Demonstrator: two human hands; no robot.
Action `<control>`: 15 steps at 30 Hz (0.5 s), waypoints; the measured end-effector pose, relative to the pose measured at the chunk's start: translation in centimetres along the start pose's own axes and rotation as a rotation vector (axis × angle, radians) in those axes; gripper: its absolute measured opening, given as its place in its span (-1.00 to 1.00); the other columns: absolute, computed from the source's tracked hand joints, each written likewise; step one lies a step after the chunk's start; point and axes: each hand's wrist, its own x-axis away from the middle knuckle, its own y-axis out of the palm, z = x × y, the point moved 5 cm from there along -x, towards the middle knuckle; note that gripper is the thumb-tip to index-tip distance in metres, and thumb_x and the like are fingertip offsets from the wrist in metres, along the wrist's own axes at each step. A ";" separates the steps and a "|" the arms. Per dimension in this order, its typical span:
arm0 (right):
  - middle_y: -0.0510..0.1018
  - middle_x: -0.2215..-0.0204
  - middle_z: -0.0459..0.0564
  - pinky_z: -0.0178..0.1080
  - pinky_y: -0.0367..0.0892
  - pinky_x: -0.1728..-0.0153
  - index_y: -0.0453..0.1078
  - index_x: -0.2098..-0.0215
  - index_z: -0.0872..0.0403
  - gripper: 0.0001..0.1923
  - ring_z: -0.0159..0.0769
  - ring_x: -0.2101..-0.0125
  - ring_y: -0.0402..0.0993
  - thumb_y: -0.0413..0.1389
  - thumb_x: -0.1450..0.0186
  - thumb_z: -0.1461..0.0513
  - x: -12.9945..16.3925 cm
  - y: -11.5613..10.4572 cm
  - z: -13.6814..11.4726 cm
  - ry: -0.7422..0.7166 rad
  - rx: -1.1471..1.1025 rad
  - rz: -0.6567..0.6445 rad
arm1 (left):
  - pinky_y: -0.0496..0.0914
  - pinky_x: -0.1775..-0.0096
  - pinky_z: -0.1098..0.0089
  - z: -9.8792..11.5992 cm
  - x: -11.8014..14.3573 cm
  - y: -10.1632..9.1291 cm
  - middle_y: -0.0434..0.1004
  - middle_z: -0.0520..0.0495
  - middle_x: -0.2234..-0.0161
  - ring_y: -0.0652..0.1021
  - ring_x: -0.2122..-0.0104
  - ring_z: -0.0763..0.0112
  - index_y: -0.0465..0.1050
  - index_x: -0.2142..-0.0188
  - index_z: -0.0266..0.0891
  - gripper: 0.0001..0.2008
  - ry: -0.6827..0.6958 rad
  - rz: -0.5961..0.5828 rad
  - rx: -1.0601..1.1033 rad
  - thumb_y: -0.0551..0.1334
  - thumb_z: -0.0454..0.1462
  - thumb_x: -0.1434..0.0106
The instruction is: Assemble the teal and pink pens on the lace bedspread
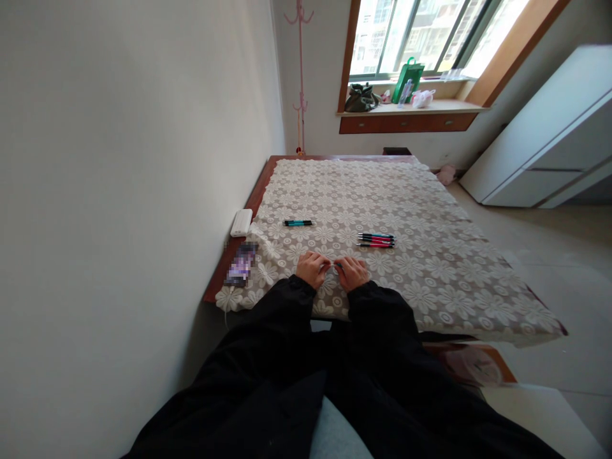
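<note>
"Holding anything?"
"Left hand (312, 269) and right hand (352, 273), fingers curled, pinch a tiny slim piece (333, 264), unidentifiable, nearside and left of the pink-and-black pens (377, 245)."
"Teal-and-black pens (298, 223)?"
"Left of those."

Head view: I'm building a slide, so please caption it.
Left hand and right hand pinch a small item over a floral tablecloth near two groups of pens.

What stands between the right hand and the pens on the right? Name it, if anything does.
Nothing visible does: only the patterned tablecloth shows between the right hand and the pens on the right, which lie just beyond that hand. The teal pens sit farther left, outside that path.
</note>
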 end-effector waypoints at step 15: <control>0.58 0.22 0.03 -0.21 0.19 0.07 0.37 0.14 0.06 -0.85 -0.23 0.16 0.45 0.02 -0.35 0.29 0.2 0.5 0.8 0.071 -0.145 0.036 | 0.30 0.01 0.15 -0.5 0.1 0.3 0.61 -0.06 0.25 0.48 0.10 0.22 0.59 0.25 -0.09 -0.85 -0.035 -0.022 0.014 0.23 -0.18 -0.32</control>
